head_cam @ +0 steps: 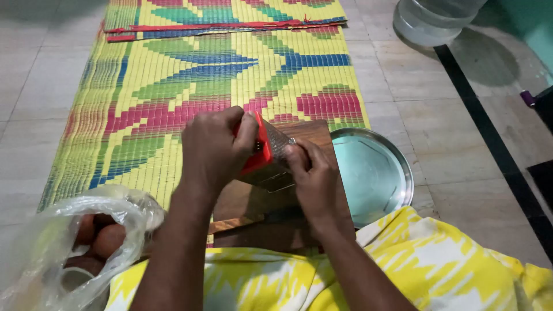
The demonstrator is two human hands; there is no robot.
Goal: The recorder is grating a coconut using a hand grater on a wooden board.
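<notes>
Woven mat (173,86); grater (268,152) (red-topped) between both hands' fingers (245,132).

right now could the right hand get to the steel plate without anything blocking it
Probably yes. The right hand is at the grater on the wooden board, and the steel plate lies just beside it on the floor with nothing between, though it must let go first.

You are sitting on the floor of a home, it seems, doing kitchen work. A colourful woven mat (219,69) is lying on pale floor tiles (438,115), and a wooden cutting board (276,213), a steel plate (374,173) and a box grater (268,152) are resting before you.
</notes>
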